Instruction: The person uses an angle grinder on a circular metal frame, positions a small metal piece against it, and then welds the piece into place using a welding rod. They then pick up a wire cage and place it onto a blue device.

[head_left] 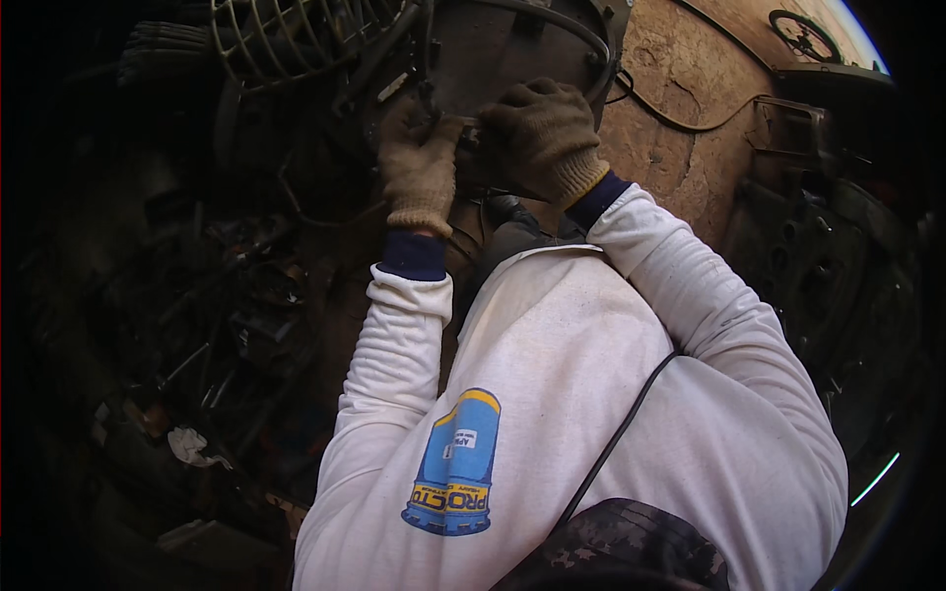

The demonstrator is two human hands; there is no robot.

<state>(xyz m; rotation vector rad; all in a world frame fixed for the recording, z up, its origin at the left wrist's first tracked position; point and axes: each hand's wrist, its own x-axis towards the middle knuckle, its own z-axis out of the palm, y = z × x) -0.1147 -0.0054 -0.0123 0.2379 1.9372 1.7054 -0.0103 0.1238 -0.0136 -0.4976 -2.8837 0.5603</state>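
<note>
Both of my hands wear brown knitted work gloves and meet at the lower edge of a large dark metal machine part (pixel 493 64). My left hand (pixel 419 167) is closed at the left, its thumb pointing toward the other hand. Fingers curled, my right hand (pixel 544 128) presses in close beside it. A small dark fitting (pixel 470 133) shows between the two hands, too dim to name. What the fingers grip is mostly hidden by the gloves and shadow.
A round wire fan guard (pixel 296 44) sits at the upper left. Right of the machine, a cable (pixel 680 120) crosses the worn brown ground. A spoked wheel (pixel 803 36) lies at the far right. Scattered dark parts and a crumpled pale rag (pixel 192 446) fill the left side.
</note>
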